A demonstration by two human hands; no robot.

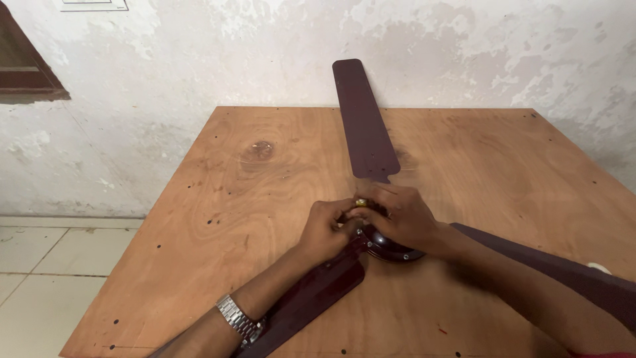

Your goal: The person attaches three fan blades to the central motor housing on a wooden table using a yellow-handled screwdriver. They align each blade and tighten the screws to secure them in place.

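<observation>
Wristwatch (237, 320) on left forearm, near edge; both hands on ceiling fan hub (391, 246), tabletop (218, 199) centre.
Left hand (326, 229), right hand (402, 215): grips pressed around small brass part (361, 202). Far blade (364, 119) overhangs far edge; near blade (308, 301) lies under left forearm.

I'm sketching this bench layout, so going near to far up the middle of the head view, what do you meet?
Wristwatch → near fan blade → left hand and right hand on the fan hub → far fan blade → far edge of the wooden table → patchy wall.
</observation>
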